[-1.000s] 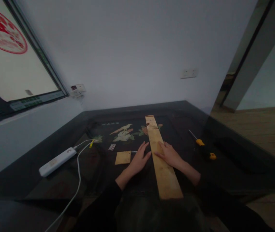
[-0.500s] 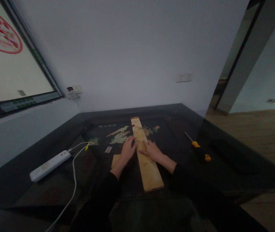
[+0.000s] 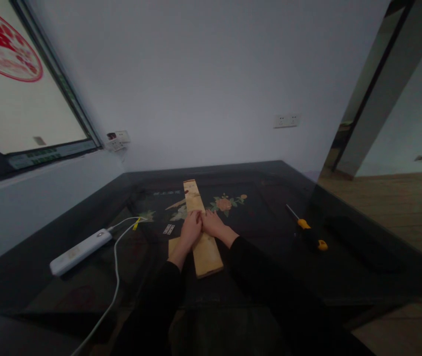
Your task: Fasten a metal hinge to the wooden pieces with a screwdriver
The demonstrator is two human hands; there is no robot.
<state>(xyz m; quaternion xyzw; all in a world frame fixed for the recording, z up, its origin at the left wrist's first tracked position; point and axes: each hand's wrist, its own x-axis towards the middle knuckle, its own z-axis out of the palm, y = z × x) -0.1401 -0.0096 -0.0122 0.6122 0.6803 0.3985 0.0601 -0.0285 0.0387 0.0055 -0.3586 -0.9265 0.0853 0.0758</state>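
Two hands [image 3: 191, 228] [image 3: 212, 223], one long plank [image 3: 200, 232], perhaps one small board [image 3: 174, 244], one screwdriver [image 3: 307, 229], one power strip [image 3: 80, 251].

Pretty dim room, plain pale wall [image 3: 203, 79] across the top. Window [image 3: 14, 99] with a red sticker upper left, wooden floor [image 3: 399, 207] at right.

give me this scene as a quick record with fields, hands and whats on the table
left hand: flat on the long wooden board, fingers spread
right hand: flat on the same board, beside the left hand
board: lies on the dark table, running away from the person
small wooden piece: just left of the board, partly hidden by the left wrist
screwdriver: yellow and black handle, right of the hands, untouched
power strip: white, at the left, with a white cable
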